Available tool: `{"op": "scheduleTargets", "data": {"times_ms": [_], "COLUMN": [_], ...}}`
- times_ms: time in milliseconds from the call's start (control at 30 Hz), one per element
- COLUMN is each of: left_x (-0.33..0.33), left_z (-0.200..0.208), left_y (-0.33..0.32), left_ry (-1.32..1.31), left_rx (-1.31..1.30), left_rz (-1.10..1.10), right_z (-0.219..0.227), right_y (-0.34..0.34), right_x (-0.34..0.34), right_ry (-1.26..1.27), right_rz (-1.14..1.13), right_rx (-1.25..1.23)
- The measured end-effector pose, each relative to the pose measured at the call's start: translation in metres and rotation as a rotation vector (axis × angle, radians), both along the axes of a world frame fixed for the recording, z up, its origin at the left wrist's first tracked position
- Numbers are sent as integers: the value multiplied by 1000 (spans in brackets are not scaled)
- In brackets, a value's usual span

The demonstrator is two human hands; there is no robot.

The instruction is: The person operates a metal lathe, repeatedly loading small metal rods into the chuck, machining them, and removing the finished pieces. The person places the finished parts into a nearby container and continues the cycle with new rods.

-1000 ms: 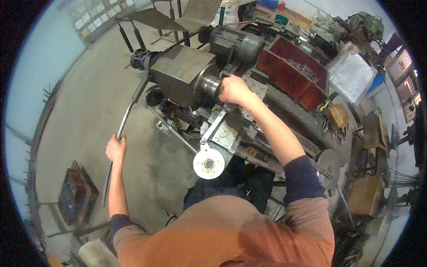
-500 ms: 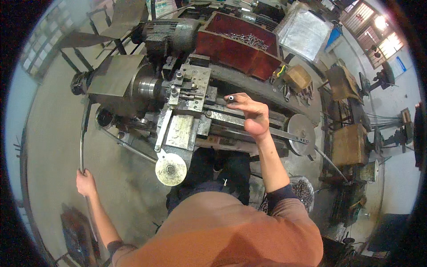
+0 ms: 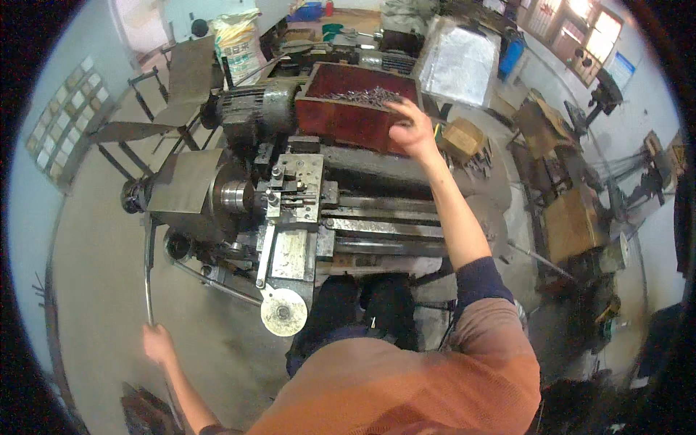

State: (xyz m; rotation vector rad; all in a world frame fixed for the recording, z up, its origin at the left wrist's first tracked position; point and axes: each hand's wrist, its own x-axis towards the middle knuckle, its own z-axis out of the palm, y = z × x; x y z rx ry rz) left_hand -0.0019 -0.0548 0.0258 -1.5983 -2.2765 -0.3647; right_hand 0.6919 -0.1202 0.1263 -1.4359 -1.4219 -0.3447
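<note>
My left hand (image 3: 156,343) is closed around a long metal lever rod (image 3: 149,297) beside the left end of the lathe. My right hand (image 3: 412,130) reaches over the near right rim of a red box (image 3: 348,125). Its fingers stretch toward a heap of small metal parts (image 3: 373,96) inside, and no part shows between them and the thumb. Left of centre, the lathe's round metal chuck (image 3: 235,197) faces the tool block (image 3: 301,181), with its bolts and bars. A pale round disc (image 3: 283,312) sits at the near end of the slide.
A dark motor (image 3: 257,109) stands left of the red box. Right of it are a cardboard box (image 3: 464,139), loose tools and a silvery sheet-covered panel (image 3: 460,61). Metal rails (image 3: 384,228) run across before me. Other machines line the right side.
My right hand has moved from above the rails, where it pinched a small metal tube, up to the red box. My left hand stays on the lever rod. The whole view has shifted.
</note>
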Motion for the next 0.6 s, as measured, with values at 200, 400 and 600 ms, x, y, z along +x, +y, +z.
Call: {"op": "scheduleTargets", "data": {"times_ms": [200, 400, 600], "left_x": [-93, -141, -116], "left_z": [2, -58, -37], "left_y": [60, 118, 160], "left_ry": [-878, -922, -791], "left_rx": [-312, -389, -383], "left_rz": [-609, -326, -418], "right_z": [-48, -112, -221], "right_y": [-176, -393, -494], "right_x": [7, 17, -36], "right_ry": [244, 443, 284], "right_rz": [-167, -710, -881], "right_rx": [-299, -523, -897]}}
